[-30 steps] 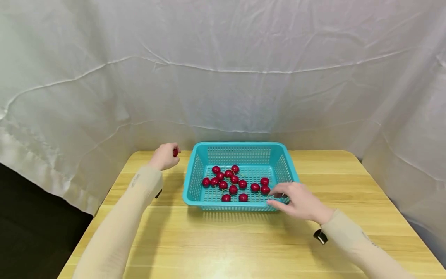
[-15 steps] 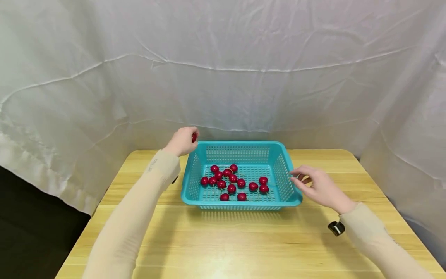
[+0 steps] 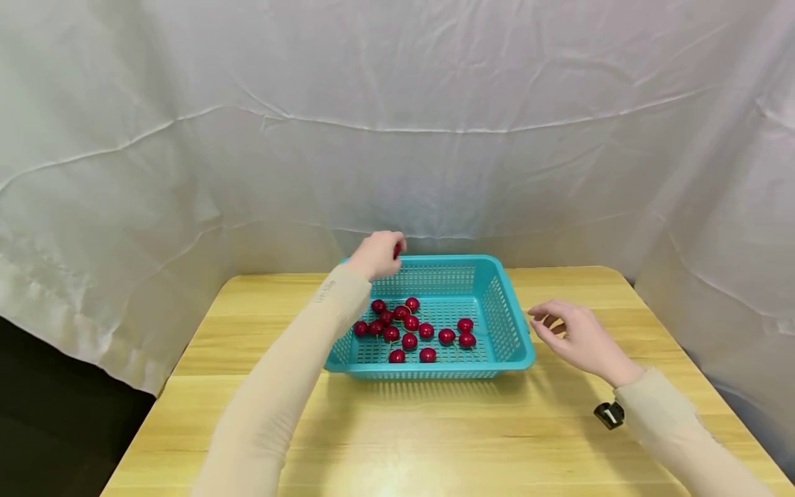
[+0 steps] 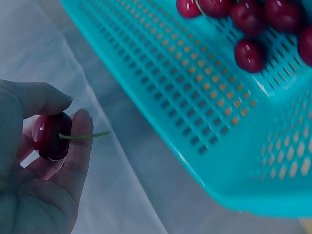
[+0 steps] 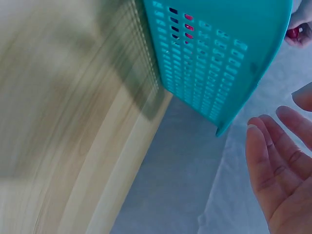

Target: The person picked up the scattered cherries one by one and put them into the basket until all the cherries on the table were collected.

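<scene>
My left hand pinches a dark red cherry between thumb and fingers, its green stem sticking out to the side in the left wrist view. In the head view that hand is over the far rim of a turquoise basket. Several cherries lie spread on the basket's slotted floor. Just right of the basket is my right hand, its fingers loosely bent with nothing between them. The right wrist view shows its fingers apart from the basket wall.
The basket stands on a wooden table towards its back edge. Behind and around the table hangs a pale cloth. A dark area lies beyond the table at the left.
My left hand has carried its cherry right, from beside the basket to over its far rim. My right hand has left the basket's near right corner and moved right, outside it.
</scene>
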`<state>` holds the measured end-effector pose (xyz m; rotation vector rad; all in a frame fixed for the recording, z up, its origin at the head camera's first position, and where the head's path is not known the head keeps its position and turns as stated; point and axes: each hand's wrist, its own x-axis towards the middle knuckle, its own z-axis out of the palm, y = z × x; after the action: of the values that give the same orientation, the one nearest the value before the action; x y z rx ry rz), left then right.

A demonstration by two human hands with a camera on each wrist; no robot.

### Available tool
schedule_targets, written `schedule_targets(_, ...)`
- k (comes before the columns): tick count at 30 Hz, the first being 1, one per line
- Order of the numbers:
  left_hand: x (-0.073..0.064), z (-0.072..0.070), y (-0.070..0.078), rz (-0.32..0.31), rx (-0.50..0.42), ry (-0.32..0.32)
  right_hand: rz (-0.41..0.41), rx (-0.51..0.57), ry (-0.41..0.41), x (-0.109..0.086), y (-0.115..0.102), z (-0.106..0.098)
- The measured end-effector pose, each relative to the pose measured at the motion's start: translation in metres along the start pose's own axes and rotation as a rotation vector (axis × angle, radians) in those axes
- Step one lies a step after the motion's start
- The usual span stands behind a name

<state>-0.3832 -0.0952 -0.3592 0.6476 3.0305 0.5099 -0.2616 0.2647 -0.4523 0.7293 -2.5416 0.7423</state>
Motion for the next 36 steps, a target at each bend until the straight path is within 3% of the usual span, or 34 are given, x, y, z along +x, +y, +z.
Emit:
schedule_targets(11,0.014,0.047,0.026,0.025,0.042,-0.107,0.011,-0.036,-0.017,-0.008,0.006,-0.003)
schedule_targets(17,0.013,0.063,0.032,-0.003,0.04,-0.217,0.016,-0.02,-0.025,-0.008,0.001,-0.002)
schedule_targets(23,0.007,0.07,0.033,-0.01,0.054,-0.302,0.022,-0.017,-0.029,-0.009,0.0,0.0)
schedule_targets(36,-0.001,0.07,0.042,0.012,0.112,-0.338,0.002,0.007,-0.05,-0.011,0.0,0.006)
